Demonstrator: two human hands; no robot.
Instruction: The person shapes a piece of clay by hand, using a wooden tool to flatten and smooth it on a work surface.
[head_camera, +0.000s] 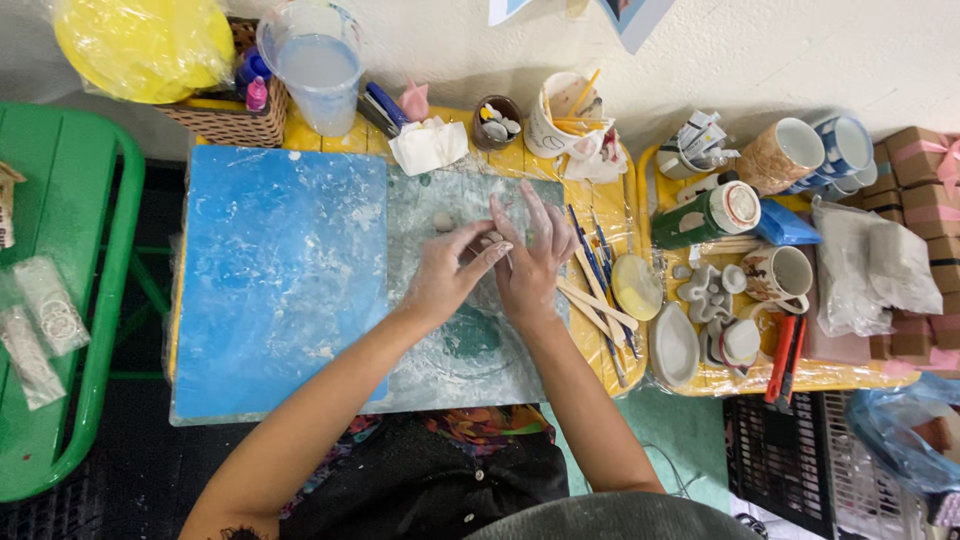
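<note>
My left hand (448, 270) and my right hand (530, 262) meet over a clay-smeared clear mat (470, 350) on the yellow table (610, 370). Both are dusted with pale clay. Between the fingertips of both hands sits a small grey clay piece (492, 238), pinched from either side. The right hand's fingers are spread upward above it. A small round lump of clay (443, 221) lies on the mat just left of the hands. Wooden and blue-handled modelling tools (597, 290) lie to the right of my right hand.
A blue board (280, 280) covers the table's left half. At the back stand a water jug (318, 70), a wicker basket (230, 120), tissue (428, 146) and a tool cup (560, 118). Mugs, small clay pieces and boxes crowd a second yellow table (800, 375) on the right. A green stool (90, 290) is left.
</note>
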